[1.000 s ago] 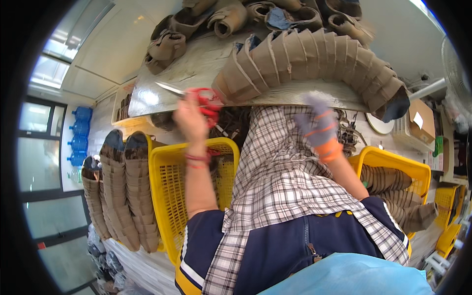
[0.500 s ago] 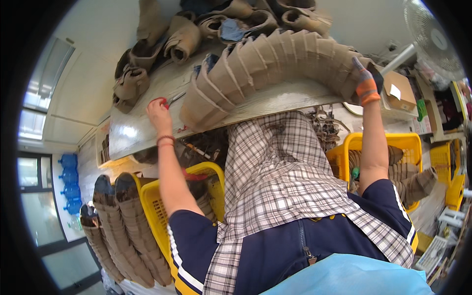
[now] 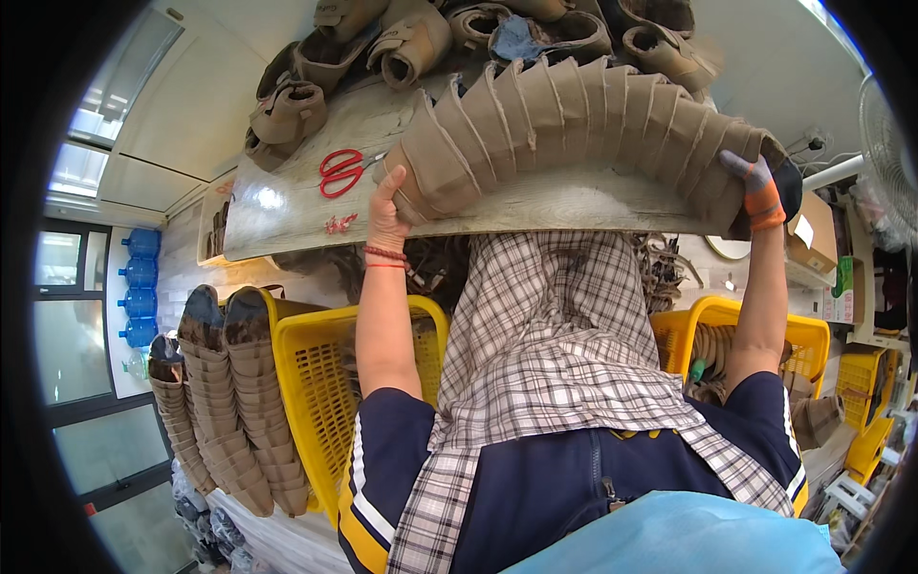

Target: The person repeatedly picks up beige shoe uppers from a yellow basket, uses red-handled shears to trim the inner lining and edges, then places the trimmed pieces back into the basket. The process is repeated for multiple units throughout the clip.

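Note:
A long arched row of nested tan shoe uppers (image 3: 574, 115) lies across the tabletop in front of me. My left hand (image 3: 388, 212) is bare and grips its left end, the thumb up along the outside and the fingers mostly hidden behind. At the other end, my right hand (image 3: 755, 191) in a grey and orange glove is closed round the last uppers, part of its fingers out of sight. Red-handled scissors (image 3: 342, 174) rest on the table just left of my left hand. Small red scraps (image 3: 339, 224) lie below them.
More tan uppers (image 3: 411, 43) are heaped at the back of the table (image 3: 277, 215). Yellow baskets stand by my left (image 3: 320, 373) and right (image 3: 808, 335) sides. Tall stacks of uppers (image 3: 253, 383) rise at the far left. A fan (image 3: 889, 143) stands at the right.
My left hand has let go of the scissors, which now lie on the table, and has taken hold of the row's left end. My right hand stays on the right end.

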Demonstrator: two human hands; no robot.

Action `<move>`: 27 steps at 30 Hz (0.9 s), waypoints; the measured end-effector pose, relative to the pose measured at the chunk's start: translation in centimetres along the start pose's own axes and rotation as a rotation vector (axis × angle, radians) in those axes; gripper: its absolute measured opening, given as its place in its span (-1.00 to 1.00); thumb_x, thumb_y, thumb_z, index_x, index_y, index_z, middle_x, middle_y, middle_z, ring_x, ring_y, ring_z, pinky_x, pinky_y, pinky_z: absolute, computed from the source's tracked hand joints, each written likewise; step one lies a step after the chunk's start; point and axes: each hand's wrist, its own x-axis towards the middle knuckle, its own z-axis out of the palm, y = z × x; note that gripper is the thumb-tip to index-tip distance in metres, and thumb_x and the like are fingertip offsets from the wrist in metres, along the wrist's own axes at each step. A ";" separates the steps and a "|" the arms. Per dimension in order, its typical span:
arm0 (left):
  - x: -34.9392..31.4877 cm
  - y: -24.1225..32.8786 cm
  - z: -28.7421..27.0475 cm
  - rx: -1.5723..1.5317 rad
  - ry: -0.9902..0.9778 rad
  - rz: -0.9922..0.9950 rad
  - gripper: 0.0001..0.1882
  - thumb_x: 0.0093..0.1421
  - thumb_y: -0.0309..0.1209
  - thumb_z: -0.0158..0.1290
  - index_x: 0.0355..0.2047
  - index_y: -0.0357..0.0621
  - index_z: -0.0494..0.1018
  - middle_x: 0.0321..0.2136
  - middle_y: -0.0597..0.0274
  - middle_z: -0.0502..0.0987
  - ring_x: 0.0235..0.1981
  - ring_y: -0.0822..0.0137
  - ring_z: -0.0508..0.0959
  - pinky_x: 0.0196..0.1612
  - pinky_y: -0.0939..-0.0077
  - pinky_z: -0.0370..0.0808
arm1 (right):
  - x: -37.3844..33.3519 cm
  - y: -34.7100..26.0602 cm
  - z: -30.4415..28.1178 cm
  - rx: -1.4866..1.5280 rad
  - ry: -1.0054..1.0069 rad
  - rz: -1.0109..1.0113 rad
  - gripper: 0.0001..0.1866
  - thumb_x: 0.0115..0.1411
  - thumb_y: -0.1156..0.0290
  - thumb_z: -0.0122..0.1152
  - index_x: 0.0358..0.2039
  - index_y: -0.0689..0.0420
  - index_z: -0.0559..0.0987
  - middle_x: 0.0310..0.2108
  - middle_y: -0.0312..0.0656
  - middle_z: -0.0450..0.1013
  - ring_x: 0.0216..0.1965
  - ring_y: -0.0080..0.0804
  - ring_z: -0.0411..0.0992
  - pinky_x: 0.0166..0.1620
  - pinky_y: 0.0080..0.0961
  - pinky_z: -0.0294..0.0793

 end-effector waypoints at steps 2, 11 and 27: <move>1.3 0.5 0.1 0.007 0.015 -0.017 -0.50 0.09 -0.31 0.11 0.00 -0.31 0.34 -0.10 0.05 0.48 -0.11 0.15 0.51 -0.02 0.24 0.46 | -0.1 0.7 -0.3 0.073 -0.002 0.014 -0.59 0.10 0.33 0.23 -0.05 0.21 0.47 -0.18 -0.22 0.48 -0.17 -0.46 0.45 -0.11 -0.49 0.47; 2.2 2.5 -1.7 0.002 -0.011 -0.178 -0.52 0.02 -0.29 0.02 -0.07 -0.33 0.39 -0.17 0.04 0.52 -0.15 0.16 0.53 -0.01 0.24 0.45 | -0.8 -0.5 3.6 0.193 -0.059 -0.125 -0.47 -0.02 0.42 0.28 0.00 0.23 0.41 -0.09 -0.16 0.43 -0.08 -0.33 0.41 0.00 -0.38 0.41; -6.9 6.4 -11.7 -0.019 0.162 -0.068 -0.43 0.11 -0.22 0.02 0.08 -0.28 0.28 0.00 0.04 0.42 -0.01 0.13 0.44 0.06 0.23 0.38 | 3.3 2.3 8.5 0.138 -0.045 0.198 -0.58 0.15 0.25 0.19 -0.04 0.22 0.45 -0.11 -0.29 0.44 -0.12 -0.50 0.40 -0.07 -0.53 0.44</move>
